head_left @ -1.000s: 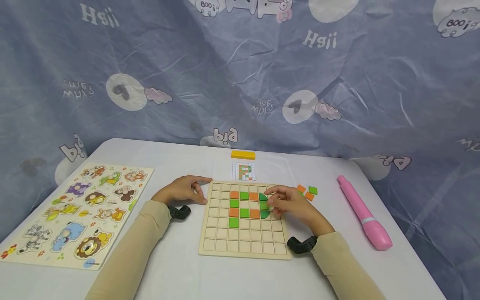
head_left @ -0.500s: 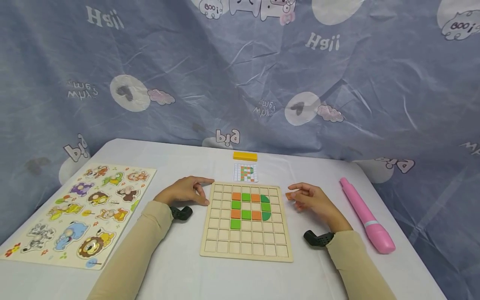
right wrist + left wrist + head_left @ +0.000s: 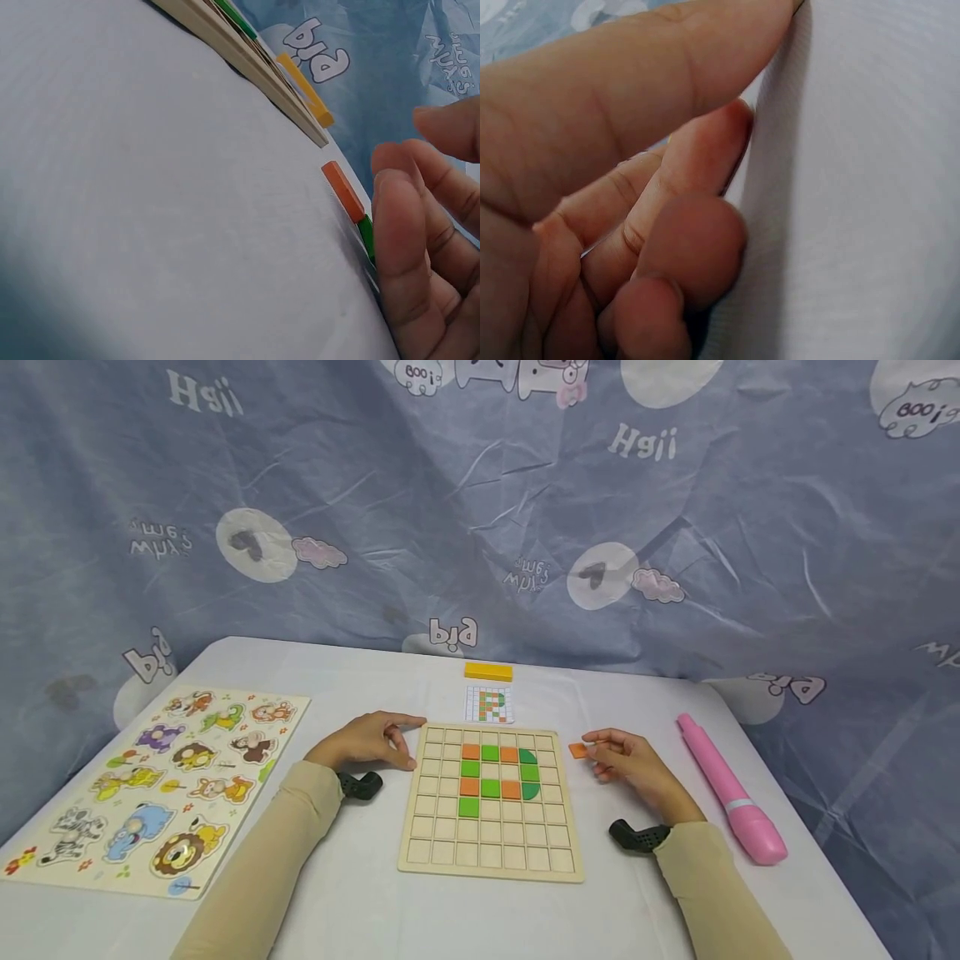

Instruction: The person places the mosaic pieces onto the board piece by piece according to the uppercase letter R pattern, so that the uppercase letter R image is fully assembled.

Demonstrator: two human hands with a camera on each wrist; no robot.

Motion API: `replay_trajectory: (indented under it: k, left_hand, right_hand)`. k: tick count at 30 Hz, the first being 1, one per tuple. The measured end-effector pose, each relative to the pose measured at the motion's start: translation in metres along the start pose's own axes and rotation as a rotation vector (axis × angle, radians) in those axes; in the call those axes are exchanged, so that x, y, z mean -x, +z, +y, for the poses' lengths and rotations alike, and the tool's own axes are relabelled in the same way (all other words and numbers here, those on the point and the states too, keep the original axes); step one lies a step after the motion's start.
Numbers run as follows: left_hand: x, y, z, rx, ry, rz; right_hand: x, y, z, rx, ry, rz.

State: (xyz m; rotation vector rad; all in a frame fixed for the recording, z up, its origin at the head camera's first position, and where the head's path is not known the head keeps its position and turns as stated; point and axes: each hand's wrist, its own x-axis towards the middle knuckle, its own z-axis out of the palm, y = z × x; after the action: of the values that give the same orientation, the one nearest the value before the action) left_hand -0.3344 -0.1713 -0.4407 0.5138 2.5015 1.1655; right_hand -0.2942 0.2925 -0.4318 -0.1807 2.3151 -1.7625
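A wooden grid board (image 3: 491,853) lies on the table, bearing orange and green square tiles and two dark green quarter-round tiles (image 3: 529,791). My left hand (image 3: 363,742) rests at its left side, the index finger stretched to the top left corner and the thumb at the left edge. Right of the board, my right hand (image 3: 628,768) is low over the table with loosely bent fingers. An orange tile (image 3: 577,750) lies at its fingertips. In the right wrist view, a green tile (image 3: 365,236) sits against that orange tile, partly behind the fingers; thumb and fingers are apart.
Beyond the board lie a small pattern card (image 3: 489,704) and a yellow block (image 3: 488,672). A large animal puzzle board (image 3: 161,793) covers the left side. A pink microphone-shaped object (image 3: 731,793) lies at the right. A printed cloth (image 3: 450,527) hangs behind the table.
My right hand has moved right, off the grid board, uncovering a green tile set in its right part. An orange tile now lies left of those fingers. The left hand stays put.
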Motion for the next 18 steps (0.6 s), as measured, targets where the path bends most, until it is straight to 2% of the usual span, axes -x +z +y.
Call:
replay_trajectory:
  k: [18]
  left_hand:
    - [0.0,0.0,0.002,0.008,-0.019,-0.008]
  right_hand:
    - [-0.006,0.014,0.003,0.22,-0.052,0.151]
